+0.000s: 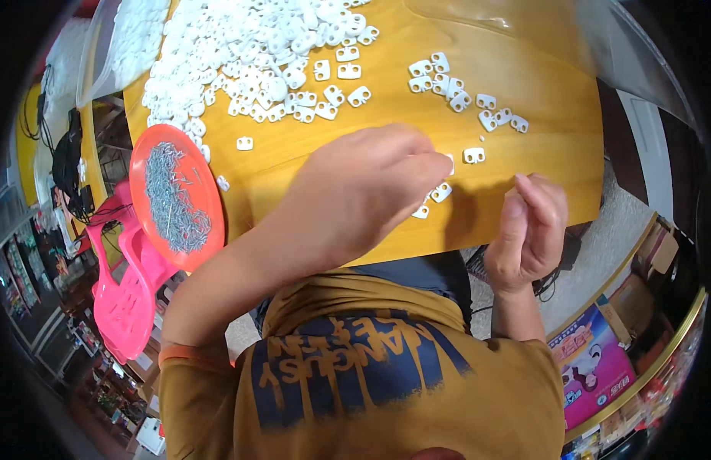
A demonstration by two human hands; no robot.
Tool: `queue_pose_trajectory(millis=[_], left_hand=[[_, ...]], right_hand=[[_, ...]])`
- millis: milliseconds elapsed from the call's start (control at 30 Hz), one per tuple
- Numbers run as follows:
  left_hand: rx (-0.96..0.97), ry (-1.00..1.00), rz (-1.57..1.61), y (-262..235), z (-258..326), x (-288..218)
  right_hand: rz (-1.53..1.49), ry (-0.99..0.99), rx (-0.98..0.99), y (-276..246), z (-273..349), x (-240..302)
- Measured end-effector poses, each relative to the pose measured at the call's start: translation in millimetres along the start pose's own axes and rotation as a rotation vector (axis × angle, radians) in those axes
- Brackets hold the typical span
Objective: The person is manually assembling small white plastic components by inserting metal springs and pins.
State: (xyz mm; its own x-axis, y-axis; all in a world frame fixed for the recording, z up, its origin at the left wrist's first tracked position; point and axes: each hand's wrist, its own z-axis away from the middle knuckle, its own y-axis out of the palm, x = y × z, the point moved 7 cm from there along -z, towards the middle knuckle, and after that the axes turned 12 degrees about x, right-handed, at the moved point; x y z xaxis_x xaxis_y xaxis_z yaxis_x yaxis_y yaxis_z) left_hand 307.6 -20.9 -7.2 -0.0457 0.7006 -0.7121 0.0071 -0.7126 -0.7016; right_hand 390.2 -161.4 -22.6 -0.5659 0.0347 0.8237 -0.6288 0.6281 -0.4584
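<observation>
My left hand reaches over the table's near part with its fingers closed in a pinch. At its fingertips shows the edge of a small white plastic piece; whether the fingers grip it I cannot tell. Just below them lies a white two-holed piece, partly overlapped by my hand. My right hand is raised by the table's near right edge, thumb and curled fingers drawn together; anything between them is too small to make out. Between and beyond the hands lies a single two-holed piece.
A big heap of white pieces covers the table's far left. A loose cluster lies right of it. At the left edge, an orange-red oval dish holds many small metal pins. A pink plastic seat stands beyond.
</observation>
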Motion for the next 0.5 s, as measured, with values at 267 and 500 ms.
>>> queue_pose_trajectory(millis=[267, 500], left_hand=[[0.103, 0.054, -0.134, 23, -19, 4], [0.079, -0.044, -0.044, 13, -11, 12]], right_hand=[[0.060, -0.104, -0.022, 0, -4, 2], [-0.005, -0.010, 0.037, 3, 1, -1]])
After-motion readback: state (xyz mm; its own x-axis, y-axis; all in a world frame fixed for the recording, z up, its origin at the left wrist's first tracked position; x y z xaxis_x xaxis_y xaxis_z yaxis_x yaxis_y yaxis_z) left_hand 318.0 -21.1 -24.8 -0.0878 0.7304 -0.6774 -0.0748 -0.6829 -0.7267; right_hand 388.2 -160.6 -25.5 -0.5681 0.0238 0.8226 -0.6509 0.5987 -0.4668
